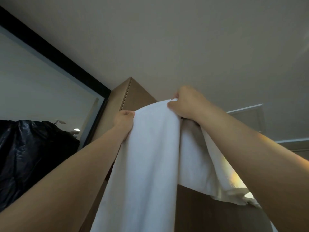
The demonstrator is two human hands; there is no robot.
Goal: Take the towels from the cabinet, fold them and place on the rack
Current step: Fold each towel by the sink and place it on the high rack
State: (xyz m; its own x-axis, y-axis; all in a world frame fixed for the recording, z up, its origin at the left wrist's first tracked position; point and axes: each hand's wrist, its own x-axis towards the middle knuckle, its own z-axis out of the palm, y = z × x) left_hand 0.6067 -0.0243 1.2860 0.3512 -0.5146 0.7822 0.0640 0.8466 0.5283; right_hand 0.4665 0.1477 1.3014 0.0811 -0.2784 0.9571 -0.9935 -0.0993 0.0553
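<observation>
I am holding a white towel (147,164) up high, my left hand (124,120) pinching one top corner and my right hand (185,102) gripping the other; its lower end is running out of view, perhaps hiding the wooden cabinet (127,96) behind.

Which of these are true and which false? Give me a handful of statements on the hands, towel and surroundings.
1. Both the left hand and the right hand grip the white towel at its top edge. True.
2. The towel is folded into a neat square. False: it hangs loose in long drapes.
3. A wooden cabinet rises behind the towel. True.
4. The right hand sits lower in the picture than the left. False: it is higher.
5. Shiny black plastic shows at the left. True.
</observation>
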